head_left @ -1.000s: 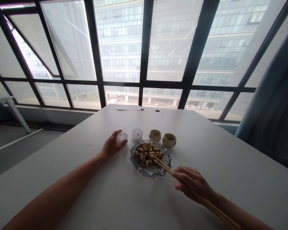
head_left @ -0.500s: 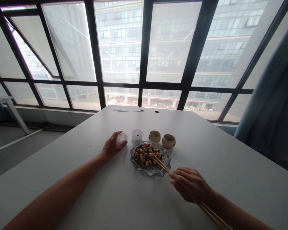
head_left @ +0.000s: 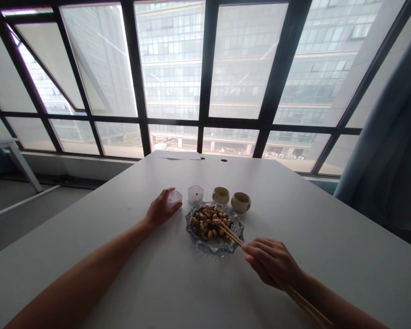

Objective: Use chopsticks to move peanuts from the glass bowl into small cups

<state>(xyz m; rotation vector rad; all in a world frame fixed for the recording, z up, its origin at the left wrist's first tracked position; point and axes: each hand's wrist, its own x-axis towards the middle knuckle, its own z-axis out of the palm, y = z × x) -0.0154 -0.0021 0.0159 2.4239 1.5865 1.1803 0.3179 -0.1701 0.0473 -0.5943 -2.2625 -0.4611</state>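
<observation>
A cut-glass dish (head_left: 215, 245) full of peanuts (head_left: 208, 220) sits in the middle of the white table (head_left: 329, 237). My right hand (head_left: 272, 262) is closed on a pair of wooden chopsticks (head_left: 231, 232), whose tips rest among the peanuts. My left hand (head_left: 159, 210) is wrapped round a small clear plastic cup (head_left: 175, 197) just left of the dish. A second clear plastic cup (head_left: 195, 194) stands behind the dish, with two small ceramic cups (head_left: 221, 195) (head_left: 241, 201) to its right.
Tall dark-framed windows (head_left: 205, 91) run behind the table's far edge. A blue curtain (head_left: 390, 151) hangs at the right. Another white table's leg (head_left: 18, 160) shows at the far left. Papers (head_left: 178, 155) lie at the table's far edge.
My right hand has drawn back slightly and its grip on the chopsticks shifted, with the tips staying in the peanuts. My left hand has kept still on the cup.
</observation>
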